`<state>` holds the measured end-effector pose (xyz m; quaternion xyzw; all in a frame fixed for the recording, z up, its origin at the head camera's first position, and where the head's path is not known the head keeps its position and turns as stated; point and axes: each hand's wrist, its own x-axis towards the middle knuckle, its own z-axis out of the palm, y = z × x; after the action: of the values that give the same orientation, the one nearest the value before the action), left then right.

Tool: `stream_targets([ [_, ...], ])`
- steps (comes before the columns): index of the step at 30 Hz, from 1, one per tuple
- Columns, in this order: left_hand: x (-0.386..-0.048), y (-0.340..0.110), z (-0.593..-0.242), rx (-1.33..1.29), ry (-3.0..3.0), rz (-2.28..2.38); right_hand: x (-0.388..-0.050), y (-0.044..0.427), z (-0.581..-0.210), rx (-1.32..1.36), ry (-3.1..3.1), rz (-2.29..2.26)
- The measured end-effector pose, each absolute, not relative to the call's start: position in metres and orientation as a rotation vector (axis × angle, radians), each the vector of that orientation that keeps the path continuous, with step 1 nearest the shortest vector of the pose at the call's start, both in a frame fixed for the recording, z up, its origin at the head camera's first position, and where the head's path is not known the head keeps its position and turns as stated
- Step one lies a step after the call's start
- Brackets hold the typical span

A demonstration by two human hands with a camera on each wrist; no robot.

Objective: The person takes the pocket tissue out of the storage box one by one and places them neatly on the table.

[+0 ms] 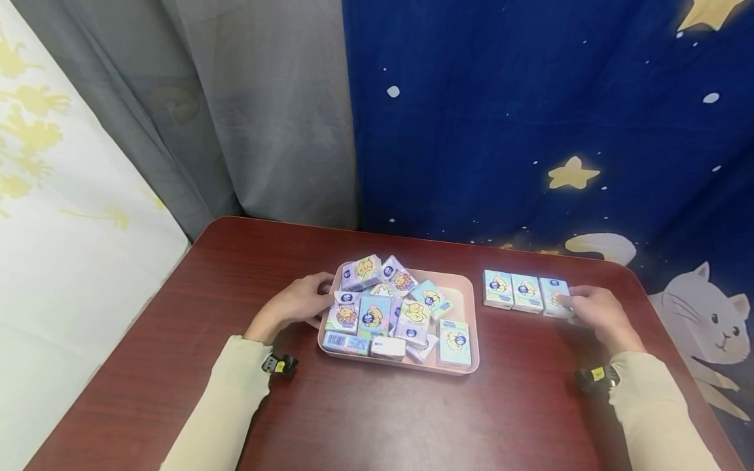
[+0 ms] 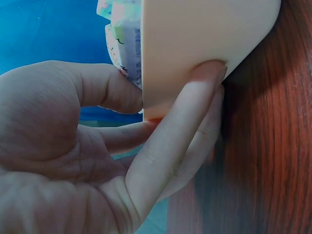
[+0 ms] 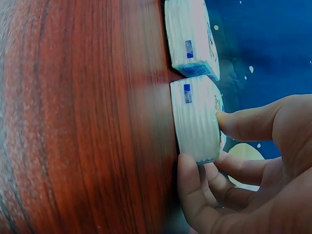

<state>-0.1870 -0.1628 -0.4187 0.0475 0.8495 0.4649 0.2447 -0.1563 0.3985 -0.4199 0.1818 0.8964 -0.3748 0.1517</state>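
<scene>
A pale pink tray (image 1: 412,371) holds a heap of small tissue packs (image 1: 372,316) in pastel wrappers with cartoon prints. At the tray's left end, my left hand (image 1: 303,297) grips the wall. Its thumb (image 2: 114,90) lies at the rim and its fingers (image 2: 165,141) press the outer side. To the right of the tray, several packs make a short row: two (image 1: 497,289) (image 1: 527,293) lie free, and the rightmost pack (image 1: 552,296) is in my right hand (image 1: 597,311). The right thumb (image 3: 251,122) rests on its top face, with fingers along its side.
Everything stands on a dark red wooden table (image 1: 377,418). Behind it hang a grey curtain (image 1: 277,118) and a blue star-patterned curtain (image 1: 471,131). A white cloth with yellow flowers (image 1: 71,261) hangs on the left.
</scene>
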Motion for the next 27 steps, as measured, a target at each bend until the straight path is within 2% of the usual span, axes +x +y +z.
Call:
stream_targets([
  [17, -0.187, -0.162, -0.42, 0.13, 2.354, 1.223, -0.154, 0.393, -0.417, 0.539, 2.554, -1.108],
  [23, -0.187, -0.162, -0.42, 0.133, 2.339, 1.242, -0.154, 0.383, -0.409, 0.583, 2.706, -1.131],
  [27, -0.188, -0.163, -0.42, 0.133, 2.34, 1.242, -0.154, 0.372, -0.401, 0.515, 2.803, -1.135],
])
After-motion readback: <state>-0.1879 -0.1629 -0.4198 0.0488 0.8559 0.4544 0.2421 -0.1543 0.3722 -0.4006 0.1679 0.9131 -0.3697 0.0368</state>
